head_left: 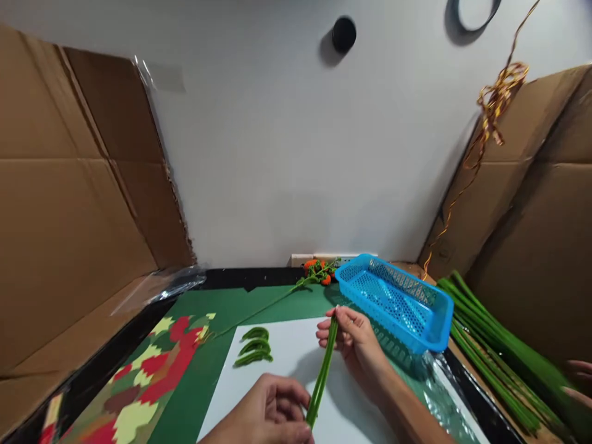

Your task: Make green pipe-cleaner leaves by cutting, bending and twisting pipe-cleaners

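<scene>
A few green fuzzy stems (324,371) slant between my two hands above a white sheet (222,404). My right hand (354,339) pinches their upper end. Around their lower end, at the bottom of the view, the fingers of my left hand (282,410) are closed. Several curved green fuzzy pieces (255,346) lie on the sheet's left part, beyond my left hand.
A blue perforated basket (398,302) stands behind my right hand. Orange flowers (319,268) on a long stem lie at the back. Long green stems (499,351) fill the right side, near another person's fingers (580,379). Cardboard (69,216) walls both sides.
</scene>
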`<state>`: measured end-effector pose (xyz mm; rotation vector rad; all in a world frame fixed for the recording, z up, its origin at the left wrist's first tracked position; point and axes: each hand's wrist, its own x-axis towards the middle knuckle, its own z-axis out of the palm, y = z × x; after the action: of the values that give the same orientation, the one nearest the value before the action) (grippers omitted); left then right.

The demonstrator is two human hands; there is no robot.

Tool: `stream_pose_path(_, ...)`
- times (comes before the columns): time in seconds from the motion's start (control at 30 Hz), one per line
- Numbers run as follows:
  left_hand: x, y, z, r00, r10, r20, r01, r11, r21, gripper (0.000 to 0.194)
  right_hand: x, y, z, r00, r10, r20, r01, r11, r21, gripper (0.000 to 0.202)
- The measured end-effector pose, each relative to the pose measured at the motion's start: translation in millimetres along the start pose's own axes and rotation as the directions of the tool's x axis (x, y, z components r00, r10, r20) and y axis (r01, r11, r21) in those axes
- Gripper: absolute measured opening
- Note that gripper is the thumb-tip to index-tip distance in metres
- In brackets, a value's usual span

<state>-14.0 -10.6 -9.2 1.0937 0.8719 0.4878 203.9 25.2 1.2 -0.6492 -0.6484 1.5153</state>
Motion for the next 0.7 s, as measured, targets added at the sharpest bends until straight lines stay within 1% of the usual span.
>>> stream_pose_path(0.07,-0.2,1.7,6.9,0.999,-0.015,0.05,0.016,1.0,-0.017,0.062,-6.2,-4.8,1.4,1.0,-0.021,0.012,0.021,1.0,-0.012,0.049)
stream_pose_path(0.1,-0.6,4.3,10.1,0.996,-0.03,0.079,0.03,1.0,-0.009,0.06,-8.9,-6.4,2.3,0.999,-0.028,0.018,0.029,0.999,-0.019,0.048)
stream_pose_path(0.23,-2.5,17.5,16.5,0.996,-0.057,0.071,0.056,0.998,0.02,0.051,-12.4,-8.0,4.4,0.999,-0.048,-0.004,0.048,0.998,-0.04,0.045)
stream_pose_path(0.37,0.1,26.1,14.3,0.997,-0.032,0.067,0.028,0.998,0.06,0.041,-5.3,-5.5,0.0,0.994,-0.097,-0.056,0.093,0.994,-0.063,0.05)
stream_pose_path(0.43,3.0,28.7,13.1,0.997,-0.021,0.076,0.016,0.998,0.066,0.04,-1.1,-5.1,-3.0,0.99,-0.11,-0.087,0.103,0.992,-0.075,0.051)
stream_pose_path(0.5,6.0,30.5,12.6,1.0,-0.002,0.019,0.001,0.999,0.046,0.042,2.2,-6.0,-4.6,0.987,-0.117,-0.11,0.11,0.991,-0.074,0.051)
stream_pose_path(0.57,8.7,31.1,12.3,1.0,0.009,-0.027,-0.008,0.999,0.047,0.045,4.7,-7.9,-4.6,0.985,-0.132,-0.109,0.124,0.989,-0.076,0.053)
stream_pose_path(0.7,14.0,27.2,10.2,0.994,0.016,-0.11,-0.009,0.998,0.059,0.049,9.3,-10.8,-2.2,0.974,-0.195,-0.114,0.186,0.979,-0.081,0.056)
